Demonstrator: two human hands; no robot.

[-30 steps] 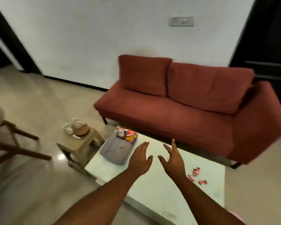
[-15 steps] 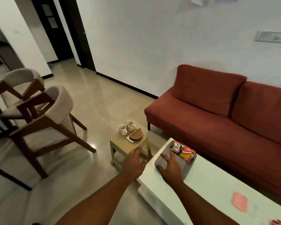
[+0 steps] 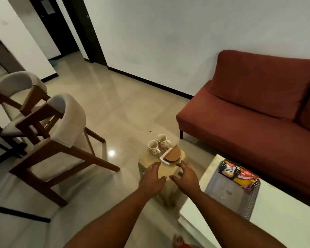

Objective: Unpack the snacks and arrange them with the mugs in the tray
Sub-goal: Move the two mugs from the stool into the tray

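Observation:
Two white mugs with red patterns, one [image 3: 153,146] beside the other [image 3: 162,141], stand at the far side of a small beige stool [image 3: 150,162]. A brown half-round holder [image 3: 173,154] on a white base sits next to them. My left hand [image 3: 152,178] and my right hand [image 3: 185,175] hover open over the stool's near edge, fingers spread, holding nothing. A grey perforated tray [image 3: 227,192] lies on the white table [image 3: 276,217] at the right, with colourful snack packets [image 3: 240,174] at its far end.
A red sofa [image 3: 249,122] runs behind the table. Two wooden chairs with pale padding, one [image 3: 61,140] nearer and one [image 3: 14,97] farther, stand at the left on the glossy floor. A dark doorway [image 3: 61,27] opens at the back left. A foot [image 3: 178,240] shows at the bottom.
My view has swung left from the table toward the stool. Both hands have moved off the table and tray and now hover over the stool near the mugs.

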